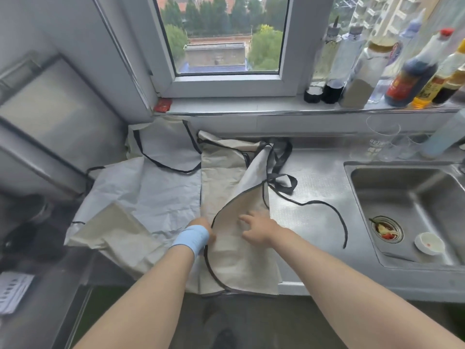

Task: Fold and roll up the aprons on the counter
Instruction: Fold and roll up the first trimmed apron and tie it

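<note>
Folded apron (pixel 236 258) lies mid-surface (pixel 314 215), overhanging the near edge. Right grip (pixel 256 229) presses it, fingers spread. Left grip (pixel 202 226) is at its left edge, hold unclear. Smooth it flat and tuck the straps (pixel 283 159) in before rolling.

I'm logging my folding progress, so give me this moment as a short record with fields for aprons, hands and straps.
work apron: folded lengthwise on the counter, under both hands
second apron: spread out to its left
left hand: at the work apron's dark-trimmed edge, fingers hidden
right hand: fingers spread, resting on the work apron
black strap: trails right, toward the sink
</note>
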A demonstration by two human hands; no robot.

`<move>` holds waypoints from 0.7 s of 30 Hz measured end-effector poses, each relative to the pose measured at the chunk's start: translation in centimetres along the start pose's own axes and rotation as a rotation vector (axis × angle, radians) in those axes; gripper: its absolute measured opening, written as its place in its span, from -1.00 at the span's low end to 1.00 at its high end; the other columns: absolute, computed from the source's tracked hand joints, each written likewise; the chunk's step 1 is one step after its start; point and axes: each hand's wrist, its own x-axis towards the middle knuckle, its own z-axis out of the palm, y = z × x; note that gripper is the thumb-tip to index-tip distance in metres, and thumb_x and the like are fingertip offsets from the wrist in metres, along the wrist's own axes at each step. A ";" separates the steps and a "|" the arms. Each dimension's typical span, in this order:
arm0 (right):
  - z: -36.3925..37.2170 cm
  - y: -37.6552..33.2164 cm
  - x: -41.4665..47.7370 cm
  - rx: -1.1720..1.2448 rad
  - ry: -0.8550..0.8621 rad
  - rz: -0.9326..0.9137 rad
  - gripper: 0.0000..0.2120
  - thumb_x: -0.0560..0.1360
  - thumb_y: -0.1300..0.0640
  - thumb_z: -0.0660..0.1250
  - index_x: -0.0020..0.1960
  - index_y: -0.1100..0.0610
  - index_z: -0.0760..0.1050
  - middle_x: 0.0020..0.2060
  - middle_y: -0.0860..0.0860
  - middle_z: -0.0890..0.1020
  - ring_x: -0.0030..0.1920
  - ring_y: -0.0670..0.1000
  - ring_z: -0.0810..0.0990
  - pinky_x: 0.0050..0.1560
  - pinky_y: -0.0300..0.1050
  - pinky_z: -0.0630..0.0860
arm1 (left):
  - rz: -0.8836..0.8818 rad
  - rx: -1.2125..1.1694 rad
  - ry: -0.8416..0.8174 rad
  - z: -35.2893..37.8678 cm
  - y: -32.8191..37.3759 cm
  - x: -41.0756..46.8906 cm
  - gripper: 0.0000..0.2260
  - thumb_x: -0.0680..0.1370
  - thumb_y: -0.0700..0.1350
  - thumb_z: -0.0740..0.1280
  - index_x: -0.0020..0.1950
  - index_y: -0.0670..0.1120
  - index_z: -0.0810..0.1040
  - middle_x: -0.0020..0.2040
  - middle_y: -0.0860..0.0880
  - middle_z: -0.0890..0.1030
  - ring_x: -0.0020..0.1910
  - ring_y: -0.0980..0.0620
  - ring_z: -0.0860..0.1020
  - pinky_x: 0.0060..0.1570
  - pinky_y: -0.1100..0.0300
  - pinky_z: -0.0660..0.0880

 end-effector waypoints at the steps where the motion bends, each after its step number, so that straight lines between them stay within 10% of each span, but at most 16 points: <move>1: 0.2 -0.2 0.7 -0.030 -0.056 -0.001 -0.40 0.50 0.10 0.20 0.54 -0.07 0.23 0.57 0.07 0.13 0.55 0.11 0.12 0.49 0.03 0.16 | 0.003 0.098 -0.003 -0.1 -0.1 0.9 -0.76 0.52 -0.16 0.26 0.16 -0.18 0.55 0.02 -0.13 0.64 -0.02 -0.14 0.66 -0.03 0.11 0.60; 8: -3.2 2.7 2.5 0.070 0.290 0.060 -0.67 0.52 0.15 0.18 0.22 -0.05 0.55 0.20 -0.09 0.62 0.24 0.02 0.54 0.19 -0.07 0.47 | 0.537 0.144 0.455 -2.1 6.2 4.5 -0.74 0.52 -0.23 0.23 0.17 -0.03 0.49 0.15 -0.08 0.46 0.15 -0.15 0.46 0.06 0.06 0.42; 12: -5.7 7.4 2.2 -0.058 0.448 0.263 -0.73 0.56 0.15 0.19 0.24 0.03 0.47 0.18 0.01 0.53 0.13 0.12 0.55 0.05 -0.02 0.46 | 0.786 0.165 0.286 -0.1 12.1 5.0 -0.79 0.56 -0.15 0.25 0.17 0.04 0.52 0.20 -0.01 0.47 0.15 -0.08 0.49 0.08 0.09 0.41; 21: -4.4 14.0 1.8 -0.095 0.419 0.316 -0.86 0.56 0.17 0.26 0.07 0.15 0.55 0.08 0.08 0.45 -0.02 0.17 0.54 -0.11 -0.02 0.48 | 0.756 0.192 0.077 3.4 17.2 7.2 -0.54 0.55 -0.16 0.24 0.44 0.10 0.33 0.43 0.11 0.35 0.33 -0.03 0.43 0.27 0.02 0.41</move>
